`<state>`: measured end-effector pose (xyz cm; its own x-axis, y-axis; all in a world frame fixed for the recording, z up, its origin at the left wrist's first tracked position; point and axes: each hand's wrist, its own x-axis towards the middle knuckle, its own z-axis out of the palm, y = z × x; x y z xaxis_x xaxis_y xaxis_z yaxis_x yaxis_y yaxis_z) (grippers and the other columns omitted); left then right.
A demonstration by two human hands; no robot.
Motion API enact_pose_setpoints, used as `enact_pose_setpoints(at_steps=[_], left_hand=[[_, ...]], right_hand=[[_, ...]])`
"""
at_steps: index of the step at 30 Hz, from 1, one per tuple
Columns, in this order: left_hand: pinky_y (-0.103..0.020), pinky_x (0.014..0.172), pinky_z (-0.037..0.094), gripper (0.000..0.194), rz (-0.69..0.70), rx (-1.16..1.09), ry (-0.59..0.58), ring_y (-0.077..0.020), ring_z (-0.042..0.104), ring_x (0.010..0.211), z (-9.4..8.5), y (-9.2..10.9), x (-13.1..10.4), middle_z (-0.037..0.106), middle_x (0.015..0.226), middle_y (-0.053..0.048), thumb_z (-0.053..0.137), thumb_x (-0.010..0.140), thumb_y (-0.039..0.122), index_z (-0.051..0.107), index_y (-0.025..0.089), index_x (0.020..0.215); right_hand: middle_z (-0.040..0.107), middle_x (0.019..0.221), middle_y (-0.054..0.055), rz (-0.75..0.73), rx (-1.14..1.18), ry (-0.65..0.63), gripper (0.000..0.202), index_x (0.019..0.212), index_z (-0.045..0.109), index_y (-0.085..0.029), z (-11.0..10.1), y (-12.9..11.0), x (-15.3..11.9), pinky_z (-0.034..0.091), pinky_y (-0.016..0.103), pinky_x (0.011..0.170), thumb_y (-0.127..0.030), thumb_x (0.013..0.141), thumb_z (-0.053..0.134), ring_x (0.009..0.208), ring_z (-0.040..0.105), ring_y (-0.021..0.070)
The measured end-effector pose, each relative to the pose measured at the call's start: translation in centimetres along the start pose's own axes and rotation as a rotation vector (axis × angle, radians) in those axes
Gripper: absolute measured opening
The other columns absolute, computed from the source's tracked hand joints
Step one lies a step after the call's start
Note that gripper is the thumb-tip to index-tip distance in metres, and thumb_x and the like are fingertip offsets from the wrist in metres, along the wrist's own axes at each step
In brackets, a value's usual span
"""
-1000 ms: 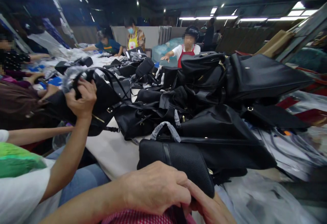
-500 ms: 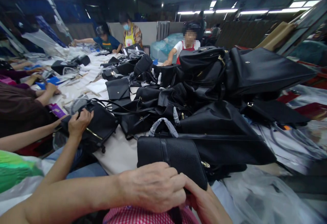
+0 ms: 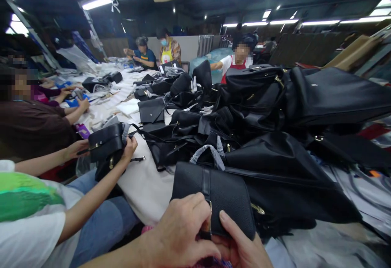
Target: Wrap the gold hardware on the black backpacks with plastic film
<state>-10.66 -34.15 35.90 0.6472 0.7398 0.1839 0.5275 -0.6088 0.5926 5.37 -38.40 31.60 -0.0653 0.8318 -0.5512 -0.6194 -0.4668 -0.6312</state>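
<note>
A black leather backpack (image 3: 229, 186) with a flap lies close in front of me, its top handle (image 3: 209, 154) wrapped in greyish paper. My left hand (image 3: 180, 227) pinches the narrow black strap (image 3: 205, 233) below a gold buckle (image 3: 210, 206) at the flap's lower edge. Around the lower right of the flap, my right hand (image 3: 240, 239) grips the backpack, thumb on top and fingers underneath. A gold zip pull (image 3: 258, 208) shows at the bag's right side.
Black bags (image 3: 259, 146) are heaped beyond and to the right of mine. At left a co-worker's hands hold another black bag (image 3: 105, 142). Thin plastic and papers (image 3: 330, 243) lie at lower right. Several people sit or stand around the white-covered table (image 3: 143, 186).
My left hand has shifted back from the right hand, uncovering the gold buckle. My view has swung left. The neighbouring co-worker's bag is now lifted upright, and a person across has raised a black bag.
</note>
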Motion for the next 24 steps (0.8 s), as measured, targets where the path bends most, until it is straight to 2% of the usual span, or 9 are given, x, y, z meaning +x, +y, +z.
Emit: enact_pose_setpoints(at_steps=[2, 4, 8, 11, 13, 16, 20, 22, 24], left_hand=[[-0.026, 0.056, 0.029, 0.039, -0.002, 0.046, 0.015, -0.0132, 0.048, 0.067, 0.2, 0.0, -0.2, 0.052, 0.074, 0.004, 0.082, 0.068, 0.030, 0.045, 0.019, 0.072], [-0.027, 0.057, 0.031, 0.031, 0.007, 0.101, 0.034, -0.0140, 0.049, 0.069, 0.1, 0.0, -0.5, 0.053, 0.076, 0.003, 0.077, 0.072, 0.021, 0.046, 0.019, 0.075], [-0.028, 0.056, 0.033, 0.020, 0.028, 0.249, 0.067, -0.0151, 0.051, 0.068, 0.2, 0.1, -0.9, 0.054, 0.078, 0.001, 0.064, 0.080, 0.013, 0.045, 0.019, 0.076], [-0.029, 0.054, 0.033, 0.014, 0.166, 0.396, 0.059, -0.0166, 0.050, 0.065, 0.7, -0.2, -0.9, 0.054, 0.075, 0.000, 0.052, 0.089, 0.013, 0.046, 0.019, 0.078], [-0.030, 0.053, 0.034, 0.015, 0.245, 0.440, 0.061, -0.0171, 0.049, 0.064, 1.0, -0.7, -0.8, 0.054, 0.074, -0.001, 0.045, 0.092, 0.014, 0.046, 0.019, 0.079], [-0.028, 0.055, 0.037, 0.018, 0.266, 0.381, 0.096, -0.0165, 0.050, 0.065, 0.8, -1.8, -0.6, 0.053, 0.075, -0.001, 0.038, 0.096, 0.014, 0.045, 0.019, 0.081], [-0.027, 0.058, 0.038, 0.023, 0.055, 0.286, 0.258, -0.0157, 0.050, 0.066, -0.6, -2.9, -0.6, 0.052, 0.074, -0.001, 0.032, 0.097, 0.014, 0.044, 0.020, 0.078], [-0.026, 0.058, 0.038, 0.021, 0.001, 0.186, 0.233, -0.0146, 0.051, 0.066, -1.1, -2.5, -0.8, 0.053, 0.075, 0.000, 0.038, 0.097, 0.017, 0.044, 0.020, 0.077], [-0.025, 0.057, 0.037, 0.020, 0.046, 0.074, 0.145, -0.0141, 0.052, 0.068, -1.2, -1.6, -1.0, 0.054, 0.076, 0.001, 0.054, 0.092, 0.028, 0.045, 0.020, 0.077]], right_hand=[[0.074, 0.095, 0.013, -0.007, -0.004, 0.010, 0.075, 0.106, 0.069, -0.020, -0.2, 0.4, 0.4, 0.061, 0.048, 0.067, -0.030, 0.036, 0.093, 0.084, 0.071, 0.0410], [0.074, 0.097, 0.014, -0.005, -0.010, 0.021, 0.080, 0.109, 0.069, -0.022, -0.2, 0.7, 0.6, 0.060, 0.051, 0.072, -0.028, 0.033, 0.094, 0.089, 0.070, 0.0430], [0.074, 0.093, 0.013, 0.009, 0.007, 0.047, 0.082, 0.119, 0.063, -0.020, 0.5, 0.7, 0.6, 0.060, 0.051, 0.073, -0.036, 0.043, 0.091, 0.088, 0.071, 0.0401], [0.075, 0.091, 0.013, 0.016, 0.022, 0.049, 0.081, 0.124, 0.059, -0.016, 1.2, 0.7, 0.3, 0.061, 0.049, 0.071, -0.038, 0.052, 0.089, 0.084, 0.073, 0.0370], [0.075, 0.093, 0.013, 0.012, 0.034, 0.055, 0.082, 0.124, 0.058, -0.014, 1.6, 0.5, 0.0, 0.061, 0.048, 0.070, -0.037, 0.053, 0.089, 0.081, 0.073, 0.0358], [0.076, 0.093, 0.014, 0.020, 0.067, 0.078, 0.082, 0.127, 0.055, -0.014, 2.3, 0.0, -0.5, 0.062, 0.046, 0.069, -0.036, 0.055, 0.088, 0.076, 0.074, 0.0336], [0.078, 0.082, 0.014, 0.067, 0.091, 0.076, 0.077, 0.126, 0.053, -0.010, 3.0, -0.7, -1.0, 0.062, 0.044, 0.066, -0.036, 0.062, 0.085, 0.074, 0.075, 0.0329], [0.077, 0.081, 0.015, 0.053, 0.086, 0.053, 0.072, 0.122, 0.056, -0.009, 3.0, -0.8, -0.9, 0.062, 0.044, 0.065, -0.037, 0.062, 0.085, 0.074, 0.074, 0.0338], [0.077, 0.083, 0.016, 0.020, 0.069, 0.033, 0.067, 0.116, 0.060, -0.009, 2.8, -0.6, -0.6, 0.062, 0.045, 0.064, -0.040, 0.062, 0.084, 0.076, 0.074, 0.0351]])
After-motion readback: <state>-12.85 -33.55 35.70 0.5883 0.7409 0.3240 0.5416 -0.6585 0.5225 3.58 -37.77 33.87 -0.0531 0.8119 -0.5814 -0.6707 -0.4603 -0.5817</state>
